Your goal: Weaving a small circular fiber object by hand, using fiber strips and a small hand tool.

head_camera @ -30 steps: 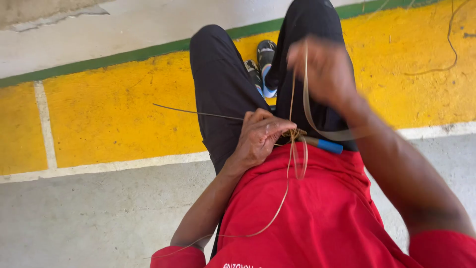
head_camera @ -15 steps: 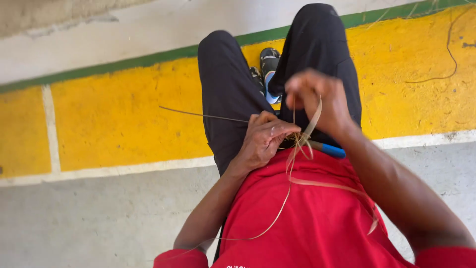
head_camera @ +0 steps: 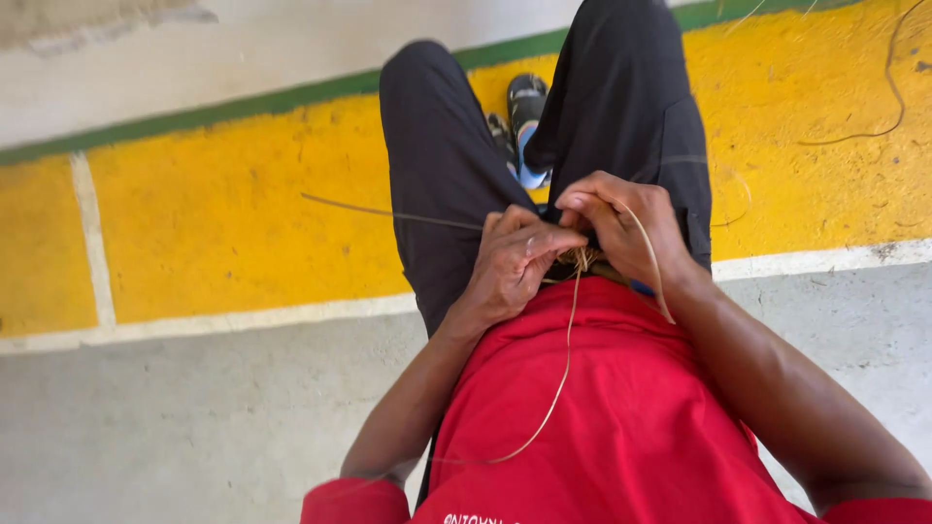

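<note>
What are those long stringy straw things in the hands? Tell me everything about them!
The straw strips are thin, flat and pale tan, like dried grass or palm fibre. Several meet in a small frayed bunch between the left hand and right hand, which pinch them close together above the lap. One long strip curves down across the red shirt. Another loops over the right hand. A thin dark one sticks out straight to the left, over the black trousers.
</note>
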